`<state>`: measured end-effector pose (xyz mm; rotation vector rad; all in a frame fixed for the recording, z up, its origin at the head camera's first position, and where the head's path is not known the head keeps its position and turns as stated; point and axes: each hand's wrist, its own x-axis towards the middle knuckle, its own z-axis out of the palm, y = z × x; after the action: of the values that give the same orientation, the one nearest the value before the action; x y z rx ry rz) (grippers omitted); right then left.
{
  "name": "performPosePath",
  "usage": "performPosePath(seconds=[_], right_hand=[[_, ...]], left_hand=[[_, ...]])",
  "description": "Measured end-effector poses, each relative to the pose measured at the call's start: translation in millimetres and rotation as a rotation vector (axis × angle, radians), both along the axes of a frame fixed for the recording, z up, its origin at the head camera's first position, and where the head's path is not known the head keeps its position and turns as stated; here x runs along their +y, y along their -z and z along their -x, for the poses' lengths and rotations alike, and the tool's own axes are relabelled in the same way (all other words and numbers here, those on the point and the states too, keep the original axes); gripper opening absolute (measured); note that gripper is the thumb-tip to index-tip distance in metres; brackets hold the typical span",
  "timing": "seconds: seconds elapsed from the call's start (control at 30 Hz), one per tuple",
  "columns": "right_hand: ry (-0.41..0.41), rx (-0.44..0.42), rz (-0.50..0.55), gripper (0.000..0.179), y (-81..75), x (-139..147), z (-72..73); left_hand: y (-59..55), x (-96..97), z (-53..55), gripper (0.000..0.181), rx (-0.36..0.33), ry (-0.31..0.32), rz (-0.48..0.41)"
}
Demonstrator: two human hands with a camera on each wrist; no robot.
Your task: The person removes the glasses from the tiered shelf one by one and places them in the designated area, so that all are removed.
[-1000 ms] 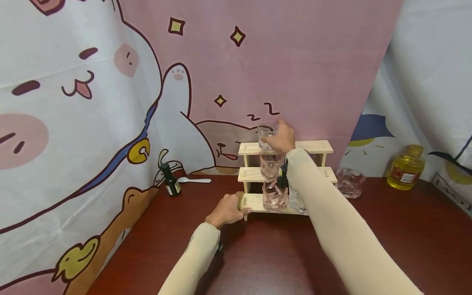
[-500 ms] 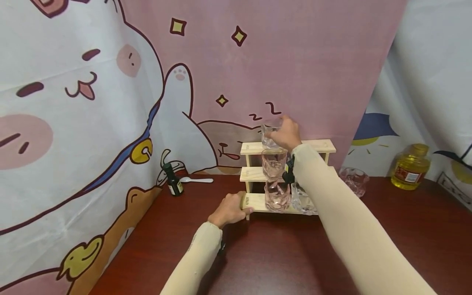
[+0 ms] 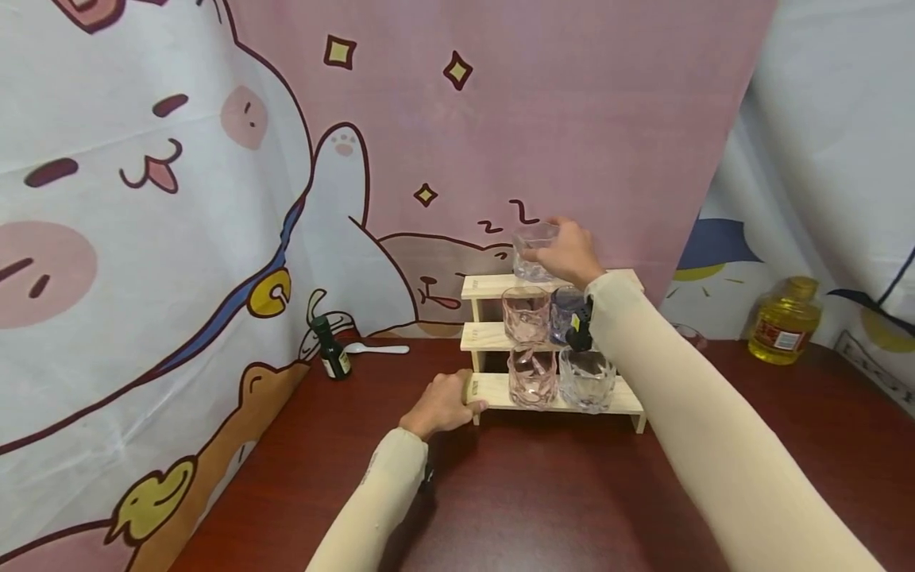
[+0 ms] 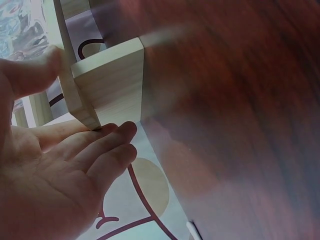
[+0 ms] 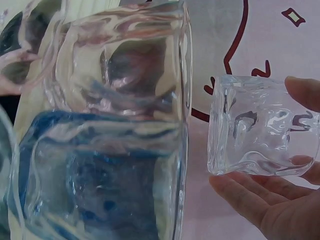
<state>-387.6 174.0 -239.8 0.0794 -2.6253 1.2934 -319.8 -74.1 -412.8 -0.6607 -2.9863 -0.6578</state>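
Observation:
A three-step wooden rack (image 3: 493, 389) stands on the table. My left hand (image 3: 442, 407) holds the left end of its lowest step, thumb on the front and fingers against the end, as the left wrist view shows. My right hand (image 3: 568, 253) grips a clear glass tumbler (image 5: 260, 127) between thumb and fingers, at the top step (image 3: 486, 286). Pink tumbler (image 3: 526, 318) and blue tumbler (image 3: 563, 314) sit side by side on the middle step. On the lowest step are another pink tumbler (image 3: 532, 380) and a clear tumbler (image 3: 588, 381).
Behind my right sleeve, a pink glass (image 3: 689, 338) is partly hidden at the right. An oil bottle (image 3: 785, 322) stands farther right. A small dark bottle (image 3: 330, 348) and a white spoon (image 3: 377, 349) are at the back left. Printed cloth (image 3: 608, 119) hangs behind the rack.
My right hand has moved a little to the right with the clear tumbler. The blue tumbler and lower clear one show more now. My left hand stays on the rack.

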Motion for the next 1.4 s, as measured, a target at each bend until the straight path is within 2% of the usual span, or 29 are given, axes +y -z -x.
performPosePath(seconds=[0.3,0.6,0.93,1.2,1.4], right_hand=[[-0.009,0.016,-0.067,0.091,-5.3,21.5,-13.6],[-0.023,0.042,-0.132,0.089,-7.8,51.3,-36.6],[0.01,0.094,-0.205,0.092,-9.0,81.6,-61.4],[0.073,0.143,-0.263,0.089,-1.7,101.2,-80.0],[0.096,0.19,-0.297,0.087,3.7,117.6,-92.7]], left_hand=[[-1.2,-0.1,0.2,0.049,0.009,-0.001,0.004],[0.3,0.4,-1.8,0.049,0.022,0.004,0.001],[1.3,-0.5,0.4,0.049,0.009,0.0,-0.009],[1.6,-0.7,-0.8,0.049,-0.012,0.013,-0.011],[-0.5,-0.5,0.1,0.05,0.0,0.01,-0.009]])
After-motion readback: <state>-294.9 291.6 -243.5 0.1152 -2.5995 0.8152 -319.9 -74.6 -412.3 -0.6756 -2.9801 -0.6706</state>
